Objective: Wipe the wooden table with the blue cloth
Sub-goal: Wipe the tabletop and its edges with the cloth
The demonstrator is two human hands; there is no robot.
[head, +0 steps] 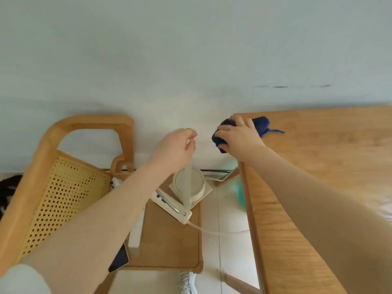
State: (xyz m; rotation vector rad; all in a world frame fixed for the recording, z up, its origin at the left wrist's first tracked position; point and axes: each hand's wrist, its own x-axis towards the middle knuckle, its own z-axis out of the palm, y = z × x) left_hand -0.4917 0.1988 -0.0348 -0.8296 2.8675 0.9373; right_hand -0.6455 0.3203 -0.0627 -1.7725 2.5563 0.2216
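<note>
Blue cloth (260,125) lay bunched at the far-left corner of the wooden surface (318,166), right of frame centre, partly overhanging the edge. Wiping well likely meant pressing it flat and sweeping along the grain, covering the corner and edges. Right hand (239,135) gripped the cloth, fingers curled over it. Left hand (176,146) hovered beside, loosely curled, holding nothing.
</note>
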